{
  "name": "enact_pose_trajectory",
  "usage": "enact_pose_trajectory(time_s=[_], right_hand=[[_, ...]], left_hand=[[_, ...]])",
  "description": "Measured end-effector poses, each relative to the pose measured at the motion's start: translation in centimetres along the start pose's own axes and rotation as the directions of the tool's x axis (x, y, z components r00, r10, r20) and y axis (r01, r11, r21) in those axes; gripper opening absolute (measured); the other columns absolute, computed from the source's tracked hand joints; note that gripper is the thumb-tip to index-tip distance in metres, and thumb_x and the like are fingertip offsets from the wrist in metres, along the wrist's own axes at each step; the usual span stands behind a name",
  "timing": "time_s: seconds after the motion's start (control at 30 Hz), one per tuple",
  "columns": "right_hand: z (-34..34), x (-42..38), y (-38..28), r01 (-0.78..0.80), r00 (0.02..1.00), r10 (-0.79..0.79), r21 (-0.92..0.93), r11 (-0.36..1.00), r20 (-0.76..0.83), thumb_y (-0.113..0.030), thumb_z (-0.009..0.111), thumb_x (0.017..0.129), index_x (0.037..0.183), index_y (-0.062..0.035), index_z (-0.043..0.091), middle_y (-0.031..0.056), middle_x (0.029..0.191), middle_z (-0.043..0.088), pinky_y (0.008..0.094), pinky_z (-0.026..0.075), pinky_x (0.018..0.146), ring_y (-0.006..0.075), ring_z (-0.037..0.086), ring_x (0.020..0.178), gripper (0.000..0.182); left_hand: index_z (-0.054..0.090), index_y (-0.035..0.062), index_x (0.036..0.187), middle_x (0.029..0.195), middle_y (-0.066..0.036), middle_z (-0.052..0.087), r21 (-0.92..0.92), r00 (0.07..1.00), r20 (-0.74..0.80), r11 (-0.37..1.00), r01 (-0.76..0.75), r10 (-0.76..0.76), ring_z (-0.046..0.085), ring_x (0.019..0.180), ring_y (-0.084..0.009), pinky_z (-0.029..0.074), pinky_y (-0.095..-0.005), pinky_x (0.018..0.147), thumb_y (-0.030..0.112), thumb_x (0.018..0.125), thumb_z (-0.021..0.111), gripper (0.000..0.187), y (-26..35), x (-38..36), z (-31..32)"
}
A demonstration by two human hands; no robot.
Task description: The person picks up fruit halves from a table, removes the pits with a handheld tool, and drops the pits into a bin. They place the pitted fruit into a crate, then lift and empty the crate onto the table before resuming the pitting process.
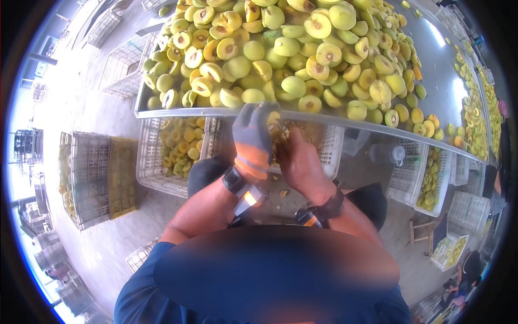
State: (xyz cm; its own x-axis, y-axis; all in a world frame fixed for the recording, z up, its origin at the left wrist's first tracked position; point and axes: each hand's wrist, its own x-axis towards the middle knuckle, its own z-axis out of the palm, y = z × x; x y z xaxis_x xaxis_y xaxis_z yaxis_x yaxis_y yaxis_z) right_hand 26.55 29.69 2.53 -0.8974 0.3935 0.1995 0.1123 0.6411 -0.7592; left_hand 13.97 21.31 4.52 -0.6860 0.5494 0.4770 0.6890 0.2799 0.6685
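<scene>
My left hand (253, 137), in a grey and orange glove, is at the front edge of the metal table (345, 120), its fingers wrapped round a yellow-green fruit piece (274, 123). Close on its right, my bare right hand (299, 159) has its fingers drawn together near the fruit; anything between them is too blurred to make out. Below both hands stands a white crate (330, 154) with brownish bits in it. Halved and whole fruits (291, 59) are heaped on the table just beyond.
Left of my hands is a crate of fruit halves (154, 162). Stacked crates (94, 178) stand further left on the floor. At the right are a clear plastic jug (398, 155), more fruit crates (443, 186) and a small wooden stool (421, 233). People are at the far right.
</scene>
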Motion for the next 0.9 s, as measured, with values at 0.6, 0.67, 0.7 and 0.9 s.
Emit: enact_pose_trajectory(time_s=[0.6, 0.67, 0.7, 0.9], right_hand=[[0.0, -0.6, -1.2, -0.013, 1.000, 0.017, 0.244, 0.970, -0.016, -0.004, 0.060, 0.095, 0.103, 0.0023, 0.056, 0.0263, 0.091, 0.056, 0.0562, 0.050, 0.069, 0.0520, 0.062, 0.081, 0.011], [0.3, -1.3, -1.0, -0.162, 0.986, 0.151, 0.207, 0.965, 0.068, -0.004, 0.060, 0.094, 0.103, 0.0028, 0.056, 0.0285, 0.095, 0.055, 0.0566, 0.050, 0.070, 0.0520, 0.061, 0.082, 0.012], [0.6, -1.5, -0.8, -0.182, 0.983, 0.174, 0.255, 0.950, 0.054, -0.003, 0.060, 0.094, 0.103, 0.0031, 0.057, 0.0288, 0.095, 0.055, 0.0567, 0.050, 0.070, 0.0517, 0.060, 0.082, 0.011], [-0.4, -1.8, -0.3, 0.001, 1.000, -0.005, 0.175, 0.985, 0.023, -0.003, 0.058, 0.092, 0.100, 0.0066, 0.060, 0.0310, 0.085, 0.056, 0.0576, 0.049, 0.070, 0.0527, 0.058, 0.076, 0.012]], left_hand=[[0.072, 0.0009, 0.112, 0.090, -0.010, 0.070, -0.529, 0.862, 0.115, 0.704, 0.474, -0.494, 0.063, 0.085, -0.0166, 0.051, -0.0329, 0.076, 0.007, 0.105, 0.061, 0.014, -0.2, -0.6, 1.4], [0.072, 0.0004, 0.110, 0.090, -0.010, 0.071, -0.554, 0.871, 0.066, 0.708, 0.438, -0.487, 0.062, 0.084, -0.0148, 0.051, -0.0327, 0.076, 0.010, 0.106, 0.061, 0.015, 0.5, -1.2, 2.3], [0.072, 0.0001, 0.109, 0.090, -0.009, 0.071, -0.565, 0.874, 0.044, 0.710, 0.421, -0.484, 0.062, 0.084, -0.0139, 0.051, -0.0325, 0.076, 0.012, 0.106, 0.061, 0.016, 0.8, -1.4, 2.7], [0.069, 0.0000, 0.105, 0.090, -0.013, 0.070, -0.605, 0.820, 0.144, 0.607, 0.516, -0.553, 0.066, 0.084, -0.0207, 0.052, -0.0345, 0.075, 0.011, 0.102, 0.064, 0.012, 1.1, -0.7, 2.8]])
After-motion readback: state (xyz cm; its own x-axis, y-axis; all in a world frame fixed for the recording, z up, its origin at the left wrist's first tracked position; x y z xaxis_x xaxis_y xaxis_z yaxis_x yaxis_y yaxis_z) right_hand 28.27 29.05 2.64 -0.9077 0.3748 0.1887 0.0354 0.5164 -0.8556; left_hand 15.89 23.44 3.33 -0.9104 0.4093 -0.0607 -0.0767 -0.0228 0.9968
